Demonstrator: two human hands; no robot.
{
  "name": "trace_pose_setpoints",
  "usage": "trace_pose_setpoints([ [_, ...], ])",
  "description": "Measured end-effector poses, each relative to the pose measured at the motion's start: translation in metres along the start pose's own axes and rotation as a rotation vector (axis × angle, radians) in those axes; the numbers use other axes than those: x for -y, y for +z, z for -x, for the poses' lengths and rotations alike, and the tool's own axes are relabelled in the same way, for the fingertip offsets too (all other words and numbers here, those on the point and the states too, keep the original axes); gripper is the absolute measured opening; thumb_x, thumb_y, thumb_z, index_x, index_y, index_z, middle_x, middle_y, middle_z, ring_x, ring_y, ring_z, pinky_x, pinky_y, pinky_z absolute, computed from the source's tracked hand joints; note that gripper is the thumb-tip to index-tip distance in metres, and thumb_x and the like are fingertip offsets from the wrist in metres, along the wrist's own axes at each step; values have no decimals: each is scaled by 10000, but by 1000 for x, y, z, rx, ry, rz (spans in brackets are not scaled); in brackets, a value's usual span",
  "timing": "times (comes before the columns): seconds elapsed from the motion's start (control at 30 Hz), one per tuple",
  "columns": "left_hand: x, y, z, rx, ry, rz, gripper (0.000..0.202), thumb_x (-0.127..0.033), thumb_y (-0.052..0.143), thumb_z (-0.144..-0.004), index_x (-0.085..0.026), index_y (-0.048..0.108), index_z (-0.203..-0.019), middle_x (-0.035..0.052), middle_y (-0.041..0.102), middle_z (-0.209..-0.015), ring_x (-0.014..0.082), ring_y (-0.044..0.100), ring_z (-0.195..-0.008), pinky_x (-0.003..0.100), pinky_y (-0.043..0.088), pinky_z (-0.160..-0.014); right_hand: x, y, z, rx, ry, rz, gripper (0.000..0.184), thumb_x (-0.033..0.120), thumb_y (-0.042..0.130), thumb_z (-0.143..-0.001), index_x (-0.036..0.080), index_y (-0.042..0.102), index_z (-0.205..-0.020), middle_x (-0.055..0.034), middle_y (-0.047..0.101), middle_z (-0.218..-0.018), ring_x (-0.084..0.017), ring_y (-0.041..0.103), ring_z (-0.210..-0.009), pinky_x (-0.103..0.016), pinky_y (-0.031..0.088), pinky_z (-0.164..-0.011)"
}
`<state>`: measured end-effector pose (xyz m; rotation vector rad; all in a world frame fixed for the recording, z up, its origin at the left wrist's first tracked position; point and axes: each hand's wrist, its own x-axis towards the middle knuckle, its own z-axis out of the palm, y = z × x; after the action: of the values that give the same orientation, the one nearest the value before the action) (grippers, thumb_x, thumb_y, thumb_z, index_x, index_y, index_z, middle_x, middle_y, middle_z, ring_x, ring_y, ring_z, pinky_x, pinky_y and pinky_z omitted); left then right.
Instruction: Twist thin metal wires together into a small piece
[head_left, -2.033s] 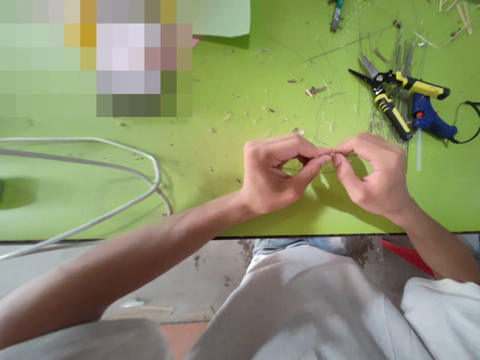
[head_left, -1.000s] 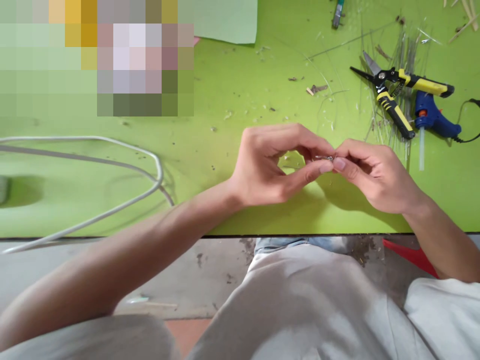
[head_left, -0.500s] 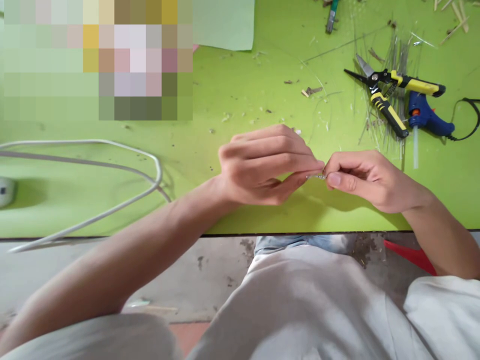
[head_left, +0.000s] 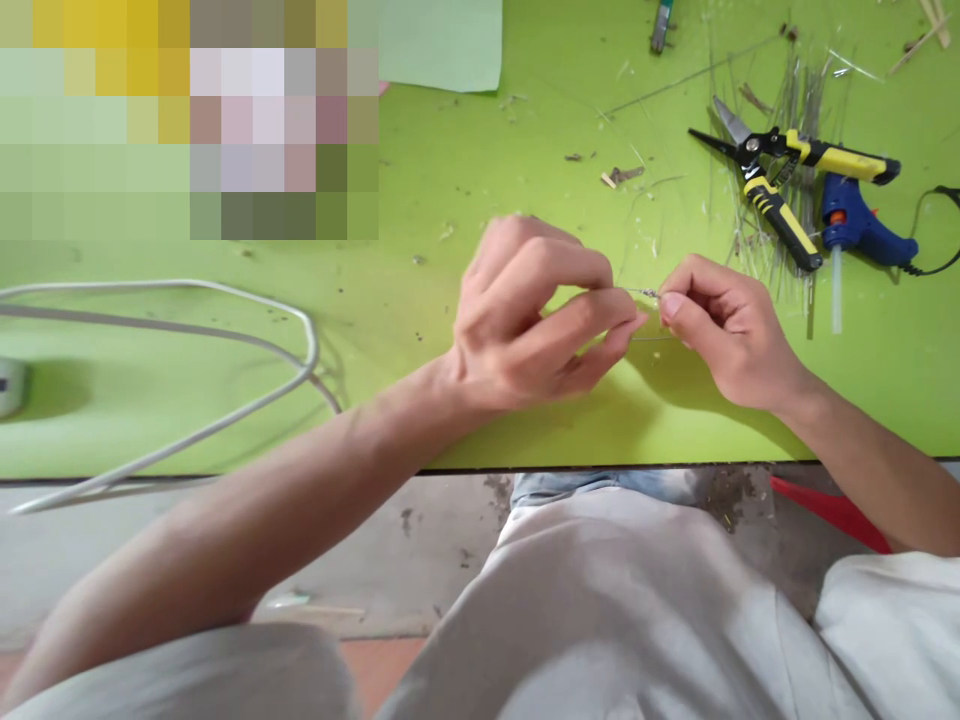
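Thin wire (head_left: 645,292) sits pinched narrowly between my left hand (head_left: 532,320) and right hand (head_left: 727,330), held close to control its fine end.

I can read no text, label, brand or number anywhere. The yellow-and-black-handled wire snips (head_left: 780,222) and blue hot glue gun (head_left: 851,228) to the right of my fingers (head_left: 592,320) show no legible marks, and the pixelated patch (head_left: 255,120) beyond and left of my fingers is too blurred to tell.
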<state>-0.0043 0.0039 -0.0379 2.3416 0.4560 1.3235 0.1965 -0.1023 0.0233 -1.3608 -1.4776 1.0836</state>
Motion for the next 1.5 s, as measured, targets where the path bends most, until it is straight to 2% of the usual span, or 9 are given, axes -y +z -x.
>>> trace_pose_setpoints([
  [0.13,-12,-7,-8,5,184,-81,50,-247,800,-904,-292,782,-916,28,807,-992,237,760,-934,403,575,-745,3,1,3,-64,-34,131,311,386,646,-1057,249,525,-806,50,450,-663,-125,399,-598,-303,325,-576],
  [0.23,-18,-7,-10,143,-31,103,56,-293,769,-951,-282,764,-897,35,810,-986,240,781,-933,419,624,-794,3,4,5,-94,-62,213,309,370,642,-1062,243,530,-804,57,444,-647,-112,388,-575,-293,308,-554],
  [0.37,-22,-5,-7,128,-153,215,96,-299,774,-969,-256,752,-887,29,809,-947,220,787,-914,401,670,-822,-6,5,5,-129,-188,361,295,384,633,-1074,231,586,-825,52,499,-641,-118,455,-583,-290,373,-591],
  [0.5,-30,-4,-7,67,-174,256,46,-200,787,-967,-224,751,-952,7,806,-898,129,744,-779,269,631,-673,-16,1,4,-263,-366,716,168,362,641,-1063,235,719,-985,-56,718,-899,-250,685,-929,-427,526,-879],
  [0.63,-40,-1,-12,-8,-527,496,209,-341,867,-948,-201,714,-923,16,796,-865,129,750,-713,271,640,-624,-17,-5,4,-412,-442,873,212,441,679,-1059,266,752,-1154,-121,735,-1239,-400,645,-1312,-612,492,-1089],
  [0.73,-41,3,-12,-35,-697,633,333,-456,908,-899,-202,694,-880,35,811,-886,159,784,-742,313,680,-664,-14,-5,5,-415,-476,829,246,446,706,-1054,261,739,-1213,-127,759,-1177,-347,711,-1173,-570,557,-1035],
  [0.87,-40,7,-9,-33,-728,718,342,-470,919,-885,-217,689,-880,41,837,-971,181,815,-830,368,726,-783,-14,5,6,-316,-373,560,207,362,722,-1049,245,745,-1218,-56,808,-991,-213,766,-884,-397,658,-863],
  [1.03,-42,9,-7,-46,-750,780,301,-446,913,-897,-217,719,-879,43,854,-1020,223,840,-988,429,738,-928,-18,17,5,-293,-241,261,252,341,809,-978,232,783,-1204,-60,819,-1109,-199,796,-930,-369,683,-877],
  [1.5,-53,4,-14,18,-721,613,386,-517,914,-871,-175,738,-841,85,855,-947,211,837,-895,346,731,-822,-17,11,8,-310,-413,537,354,154,653,-973,262,802,-1275,-49,856,-1141,-201,803,-922,-364,697,-903],
])
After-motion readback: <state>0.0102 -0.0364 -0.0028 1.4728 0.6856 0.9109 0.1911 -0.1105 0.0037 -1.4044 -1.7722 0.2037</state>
